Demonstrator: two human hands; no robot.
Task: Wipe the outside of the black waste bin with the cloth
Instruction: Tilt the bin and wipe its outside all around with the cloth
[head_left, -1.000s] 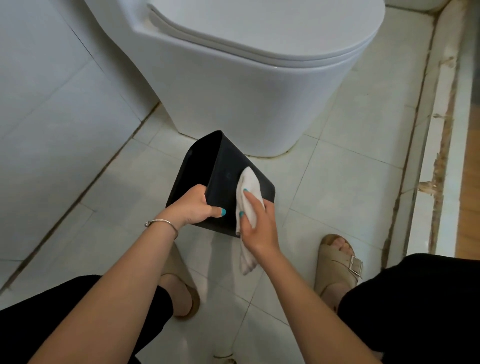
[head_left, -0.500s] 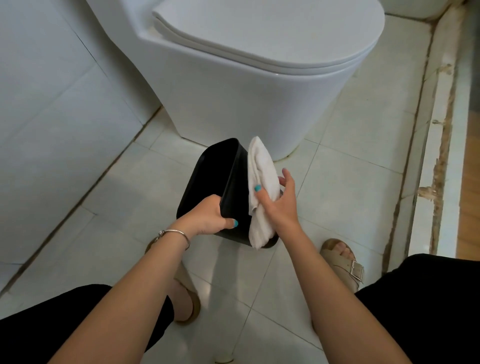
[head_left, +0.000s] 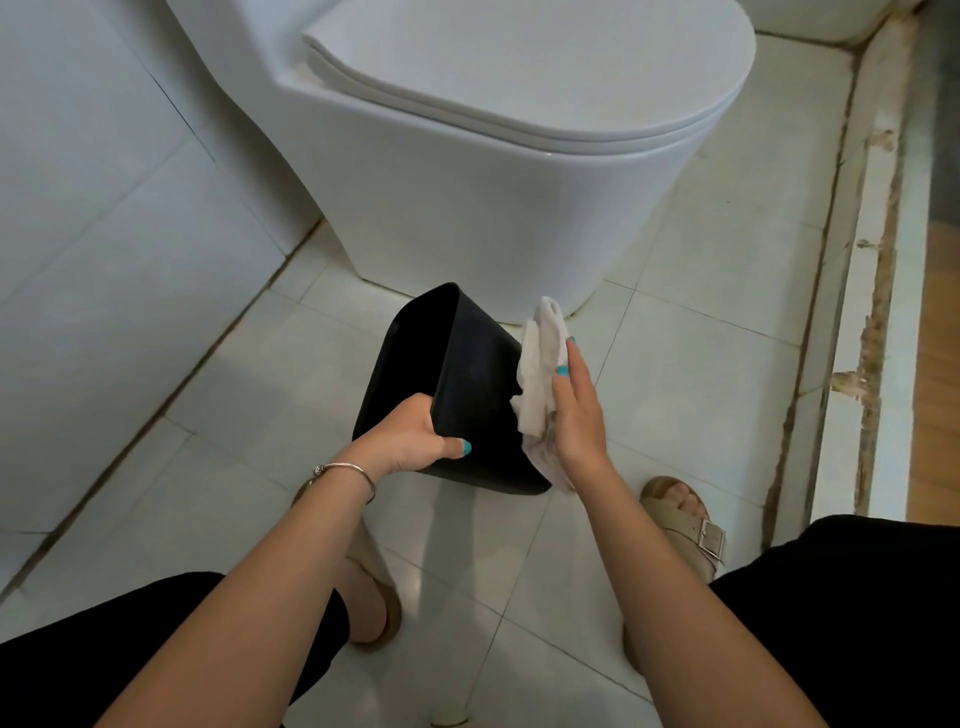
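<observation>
Bin held tilted above the tiled floor (head_left: 701, 374), in front of the toilet (head_left: 493, 208). Your left hand (head_left: 410, 441) grips the black waste bin (head_left: 467, 395) at its rim, fingers curled inside; your right hand (head_left: 576, 410) presses the white cloth (head_left: 540, 374) flat-fingered against the bin's right side.

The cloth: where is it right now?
In the head view, the white cloth sits centre frame, pressed by the right hand against the black bin's right side, below the toilet.

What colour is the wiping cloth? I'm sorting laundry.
White, with a grubby brownish lower end; the cloth shows in the head view.
</observation>
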